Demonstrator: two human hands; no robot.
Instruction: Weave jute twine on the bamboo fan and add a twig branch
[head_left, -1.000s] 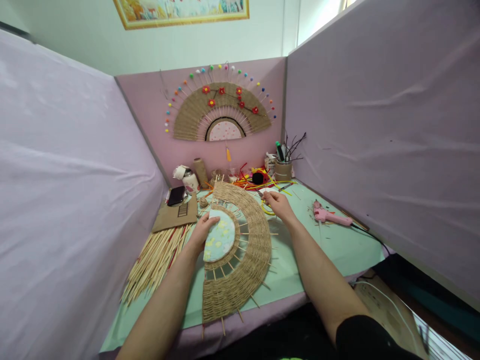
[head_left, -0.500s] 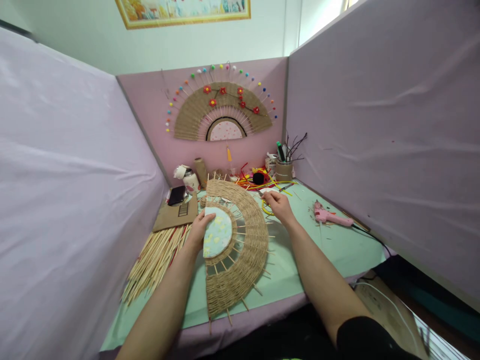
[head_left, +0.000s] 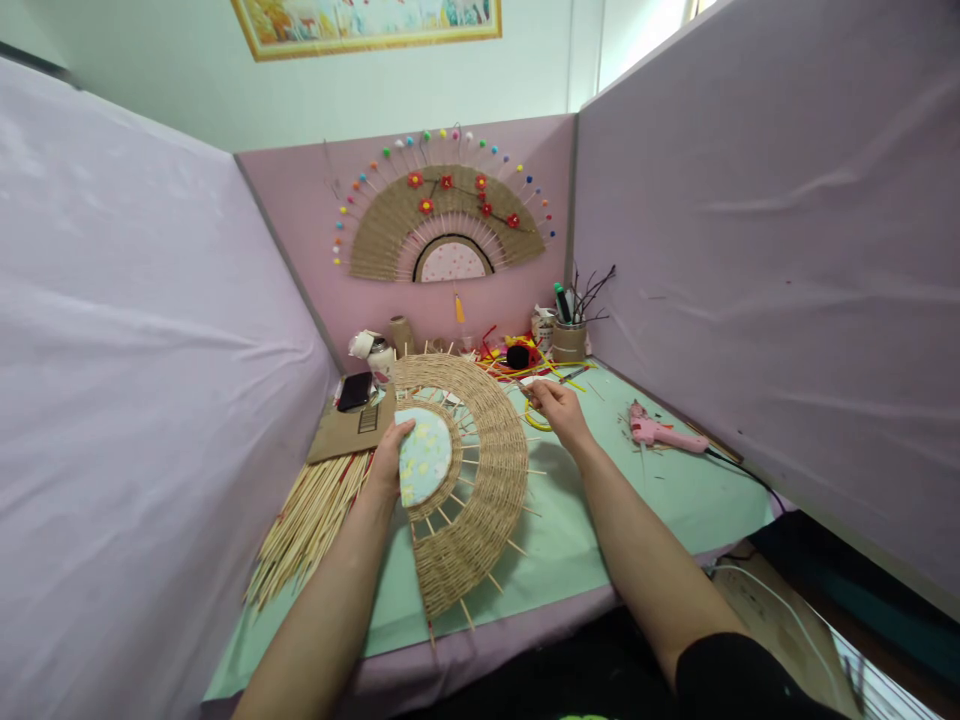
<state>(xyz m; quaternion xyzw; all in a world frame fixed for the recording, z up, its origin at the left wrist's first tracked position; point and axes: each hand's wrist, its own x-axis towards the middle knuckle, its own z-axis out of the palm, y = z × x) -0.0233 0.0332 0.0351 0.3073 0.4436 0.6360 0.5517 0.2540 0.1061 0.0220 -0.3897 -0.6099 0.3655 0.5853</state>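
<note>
My left hand [head_left: 388, 456] grips a half-round woven fan [head_left: 501, 455] by its straight edge, the thumb lying on the pale blue patterned centre piece [head_left: 425, 458]. The fan stands on edge over the table, its curved side facing right, and thin stick ends poke out beyond the twine weave. Just right of the fan's upper rim, my right hand [head_left: 555, 408] is closed in a pinch. A small dark tip shows at its fingers, too small to name. Beneath these fingers lies a yellow loop [head_left: 535, 418].
Thin sticks [head_left: 311, 525], cardboard [head_left: 345, 430] and a phone [head_left: 355, 391] lie left. A pink glue gun [head_left: 664, 432] with its cable lies right. Jars, a can of twigs [head_left: 570, 340] and coloured strips stand or lie behind. A finished fan [head_left: 450, 220] hangs on the back panel.
The woven fan has shifted left and tilted, its lower end swinging slightly right and up. My left hand moved left with it. My right hand has stayed almost in place, still pinched.
</note>
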